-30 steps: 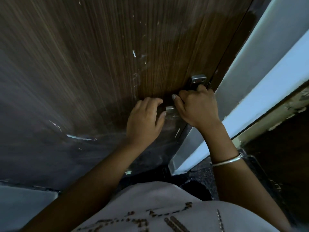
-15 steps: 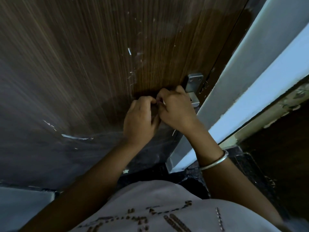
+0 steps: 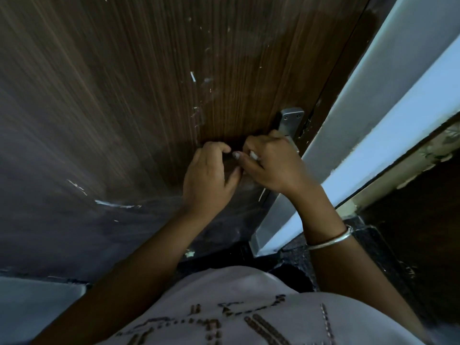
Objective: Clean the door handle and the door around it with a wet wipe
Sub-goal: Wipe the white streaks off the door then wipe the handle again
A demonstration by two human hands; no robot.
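Scratches and white flecks [image 3: 193,76] dot the dark wood-grain door [image 3: 124,95]. A pale door frame [image 3: 373,108] runs up the door's right edge above a dark speckled floor [image 3: 373,245], and a light embroidered garment [image 3: 236,307] fills the bottom of the view. Both hands crowd the latch side of the door and cover most of the door handle [image 3: 291,120]. Only the top of its metal plate shows above the right hand [image 3: 271,165], whose wrist carries a silver bangle [image 3: 331,241]. The plate's long axis runs up the door, parallel to the door's edge and just beside it, leaning slightly right in the view. The lever is hidden, so which way it points cannot be told. The plate is dull grey metal with two small screws near its upper end. The right hand's fingers curl over the handle and pinch the wet wipe [image 3: 254,155], of which only a small white scrap shows by the thumb. The left hand [image 3: 209,175] sits just beside it, fingers curled against the door; whether it grips anything cannot be told.
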